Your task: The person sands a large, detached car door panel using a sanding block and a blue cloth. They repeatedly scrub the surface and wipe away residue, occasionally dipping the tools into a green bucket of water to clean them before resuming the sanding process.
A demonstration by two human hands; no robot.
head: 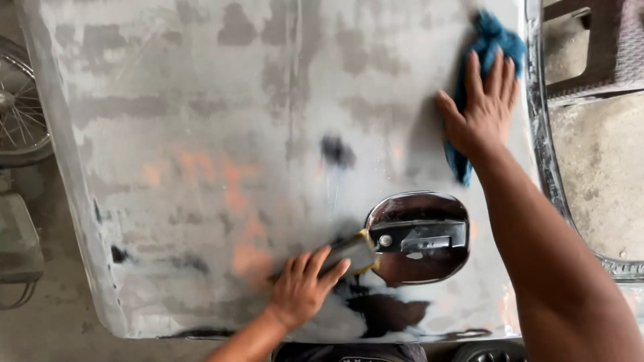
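Observation:
A large grey, sanded vehicle body panel (201, 100) with orange and dark patches fills the view. My left hand (302, 288) presses a wet sanding pad (352, 253) with a yellow edge flat on the panel, just left of an oval chrome recess (419, 201) with a metal latch inside. My right hand (484, 107) lies flat, fingers spread, on a blue rag (493, 37) near the panel's upper right edge. Wet dark smears lie below the pad.
A spoked wheel (17, 107) stands at the far left. A dark woven stool (604, 47) sits at the top right on the concrete floor (604, 167). The panel's chrome-trimmed edge (547, 154) runs down the right side.

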